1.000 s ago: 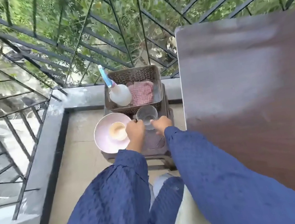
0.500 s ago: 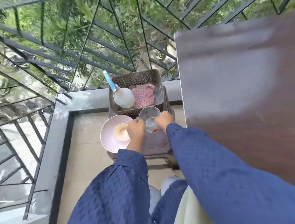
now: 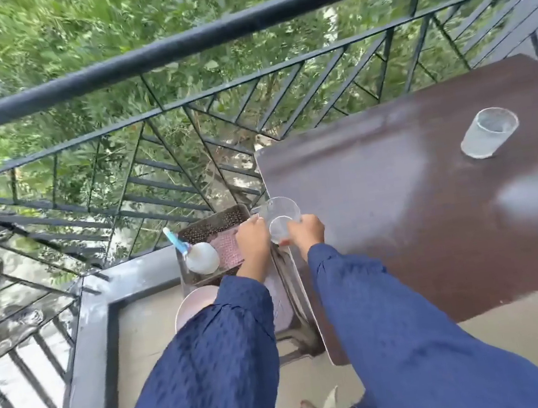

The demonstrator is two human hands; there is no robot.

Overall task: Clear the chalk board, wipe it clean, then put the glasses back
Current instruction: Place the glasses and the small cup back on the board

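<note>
The person stands at a balcony corner, both arms in blue sleeves reaching forward. Between the two hands is a clear glass (image 3: 279,214), held up off everything, tipped so its mouth faces the viewer. It sits just at the left edge of the brown tabletop (image 3: 420,234), above the gap between that edge and the basket (image 3: 214,220).

The left hand (image 3: 253,240) grips the glass on its left side, fingers curled round the wall with the knuckles up. The right hand (image 3: 307,233) grips the other side, its fingers (image 3: 292,223) curled in against the glass near the base. How the fingertips lie behind the glass I cannot tell.

A second glass (image 3: 490,137) stands upright on the tabletop towards its far right, well apart from the hands. The surface has pale, hazy patches on it.

The basket is brown and perforated, and holds a white spray bottle (image 3: 201,257) with a blue nozzle, lying beside a pink checked cloth (image 3: 229,249). Near it, partly hidden by the left sleeve, is a pink bowl (image 3: 192,306). Both rest on a low stool (image 3: 288,291) tucked against the tabletop's edge.

A dark metal railing (image 3: 235,25) runs round the corner, with green foliage beyond it.
</note>
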